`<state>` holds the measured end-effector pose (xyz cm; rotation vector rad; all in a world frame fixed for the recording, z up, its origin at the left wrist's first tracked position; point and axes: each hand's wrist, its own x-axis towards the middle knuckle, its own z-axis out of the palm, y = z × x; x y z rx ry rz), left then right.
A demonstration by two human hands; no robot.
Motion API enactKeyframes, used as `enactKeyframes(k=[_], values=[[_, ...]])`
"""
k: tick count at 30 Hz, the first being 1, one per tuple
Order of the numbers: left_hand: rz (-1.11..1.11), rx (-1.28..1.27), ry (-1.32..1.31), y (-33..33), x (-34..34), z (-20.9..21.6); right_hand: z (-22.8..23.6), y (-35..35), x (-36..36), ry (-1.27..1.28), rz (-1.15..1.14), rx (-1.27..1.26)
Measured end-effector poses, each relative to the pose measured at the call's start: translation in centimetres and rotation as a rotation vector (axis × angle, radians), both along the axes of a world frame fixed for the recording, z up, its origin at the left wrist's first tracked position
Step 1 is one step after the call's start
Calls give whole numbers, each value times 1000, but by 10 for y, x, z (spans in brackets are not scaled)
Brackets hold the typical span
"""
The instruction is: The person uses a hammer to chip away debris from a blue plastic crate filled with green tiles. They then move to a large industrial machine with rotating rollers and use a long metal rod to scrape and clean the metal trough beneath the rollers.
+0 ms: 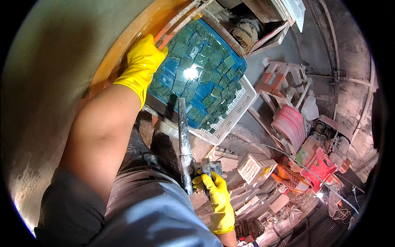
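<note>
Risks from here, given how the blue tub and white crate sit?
1. The blue tub is tilted, and green blocks are already in the white crate; more may overshoot its rim.
2. The left hand grips the tub's upper edge beside a metal frame: possible pinch.
3. The right hand holds a grey handle; wet gloves may slip.

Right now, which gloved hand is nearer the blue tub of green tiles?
Left. The left hand rests on the blue tub's upper-left rim; the right hand is well below it, gripping a grey metal tool.
</note>
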<state>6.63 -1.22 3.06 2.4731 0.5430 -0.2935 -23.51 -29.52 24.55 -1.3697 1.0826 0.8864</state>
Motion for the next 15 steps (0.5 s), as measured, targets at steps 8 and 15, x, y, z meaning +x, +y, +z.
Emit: enactKeyframes(k=[8,15], values=[[13,10,54,-4,2,8,-9,-14,36,-15,-5,36],[28,57,41,-4,1,7,-17,-33,52,1,46,32]])
